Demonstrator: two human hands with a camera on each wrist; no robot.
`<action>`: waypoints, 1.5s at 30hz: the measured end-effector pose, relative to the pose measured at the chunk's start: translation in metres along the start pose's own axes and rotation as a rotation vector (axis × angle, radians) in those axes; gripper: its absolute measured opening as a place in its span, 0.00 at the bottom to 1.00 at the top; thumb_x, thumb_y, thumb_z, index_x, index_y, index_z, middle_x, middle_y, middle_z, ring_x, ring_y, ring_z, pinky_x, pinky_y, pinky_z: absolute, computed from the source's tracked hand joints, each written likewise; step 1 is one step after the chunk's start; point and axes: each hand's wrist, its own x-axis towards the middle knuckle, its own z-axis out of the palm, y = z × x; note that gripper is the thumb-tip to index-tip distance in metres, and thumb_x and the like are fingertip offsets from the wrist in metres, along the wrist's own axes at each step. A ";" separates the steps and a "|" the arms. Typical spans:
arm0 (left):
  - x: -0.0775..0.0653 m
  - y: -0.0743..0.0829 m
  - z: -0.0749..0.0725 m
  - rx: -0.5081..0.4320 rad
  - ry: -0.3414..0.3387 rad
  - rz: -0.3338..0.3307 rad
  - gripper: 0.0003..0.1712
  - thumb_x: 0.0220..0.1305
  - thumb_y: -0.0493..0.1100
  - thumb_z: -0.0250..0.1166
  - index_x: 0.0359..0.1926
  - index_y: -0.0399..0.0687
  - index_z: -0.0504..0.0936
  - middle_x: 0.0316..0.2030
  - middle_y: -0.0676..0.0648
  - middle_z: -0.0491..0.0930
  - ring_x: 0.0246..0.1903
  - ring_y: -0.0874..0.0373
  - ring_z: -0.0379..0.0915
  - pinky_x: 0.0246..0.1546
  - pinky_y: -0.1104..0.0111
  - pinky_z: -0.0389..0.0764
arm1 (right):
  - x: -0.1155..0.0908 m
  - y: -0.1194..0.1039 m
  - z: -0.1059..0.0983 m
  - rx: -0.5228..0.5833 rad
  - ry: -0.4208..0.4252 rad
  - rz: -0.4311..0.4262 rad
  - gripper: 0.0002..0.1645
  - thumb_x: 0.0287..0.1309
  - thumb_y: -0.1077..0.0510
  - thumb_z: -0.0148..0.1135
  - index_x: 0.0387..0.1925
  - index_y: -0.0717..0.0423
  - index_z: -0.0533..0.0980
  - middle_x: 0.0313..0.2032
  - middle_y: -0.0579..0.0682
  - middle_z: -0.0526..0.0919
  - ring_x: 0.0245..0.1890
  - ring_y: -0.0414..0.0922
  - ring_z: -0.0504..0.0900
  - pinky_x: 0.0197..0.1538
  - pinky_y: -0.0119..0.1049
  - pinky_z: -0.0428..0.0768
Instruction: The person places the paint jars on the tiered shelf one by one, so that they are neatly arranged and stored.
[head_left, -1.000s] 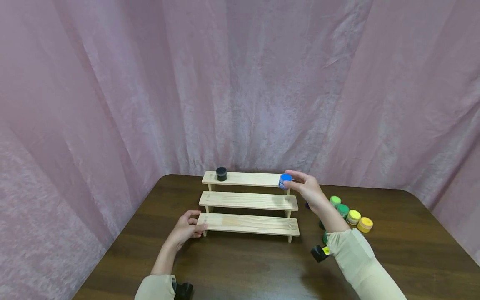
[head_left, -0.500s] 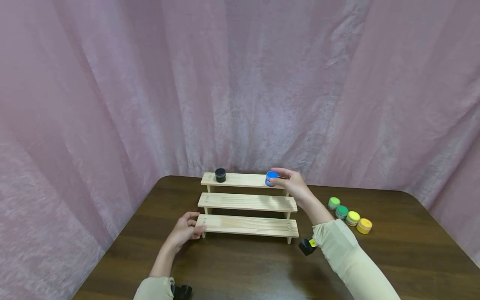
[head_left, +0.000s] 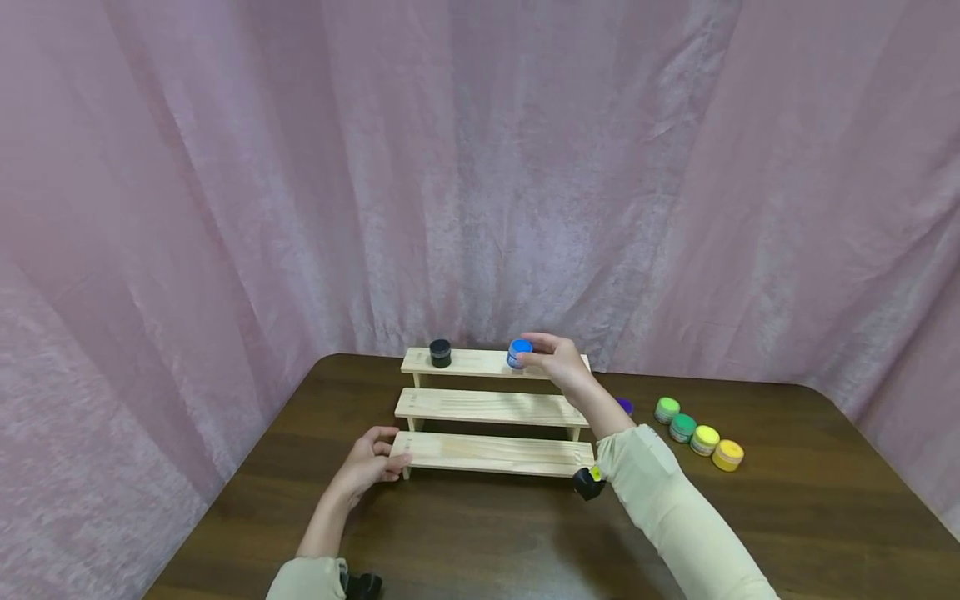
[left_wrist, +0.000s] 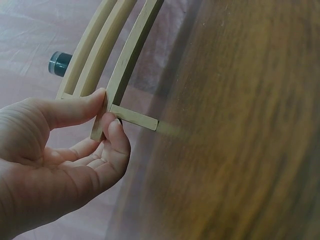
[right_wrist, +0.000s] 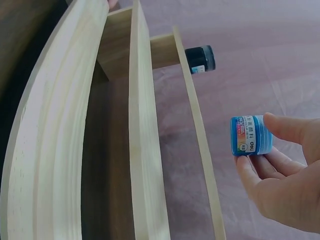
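Note:
A three-step wooden display stand (head_left: 491, 406) stands on the table. My left hand (head_left: 366, 467) pinches the left end of its lowest shelf between thumb and fingers, near the leg (left_wrist: 134, 118). A small blue paint jar (right_wrist: 251, 135) with a printed label is held between the thumb and fingers of my right hand (head_left: 564, 367). In the right wrist view a gap shows between this jar and the top shelf (right_wrist: 197, 125). A black-lidded jar (head_left: 440, 354) sits upright near the left end of the top shelf.
Right of the stand, a light green jar (head_left: 667, 409), a darker green jar (head_left: 682, 427) and two yellow jars (head_left: 704, 439) form a slanting row. A purple lid (head_left: 625, 406) shows partly behind my right forearm. A pink curtain (head_left: 480, 183) hangs behind the table (head_left: 480, 533).
My right hand has carried the blue paint jar leftward along the top shelf, toward the black-lidded jar. My left hand keeps its hold on the lowest shelf's end.

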 end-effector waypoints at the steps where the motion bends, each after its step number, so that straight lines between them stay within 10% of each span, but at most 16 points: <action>1: 0.000 0.000 0.000 -0.002 0.000 0.000 0.32 0.61 0.30 0.65 0.64 0.31 0.63 0.28 0.46 0.76 0.24 0.58 0.71 0.30 0.69 0.79 | 0.001 0.001 0.001 -0.001 0.000 0.003 0.31 0.63 0.59 0.61 0.67 0.57 0.67 0.64 0.62 0.72 0.65 0.57 0.71 0.68 0.50 0.69; 45: 0.001 0.002 0.002 -0.001 0.010 0.013 0.31 0.60 0.29 0.64 0.63 0.31 0.64 0.30 0.45 0.77 0.23 0.59 0.71 0.29 0.70 0.79 | 0.024 0.008 0.028 -0.024 0.057 0.012 0.30 0.62 0.59 0.63 0.65 0.54 0.70 0.62 0.58 0.75 0.63 0.55 0.74 0.69 0.50 0.69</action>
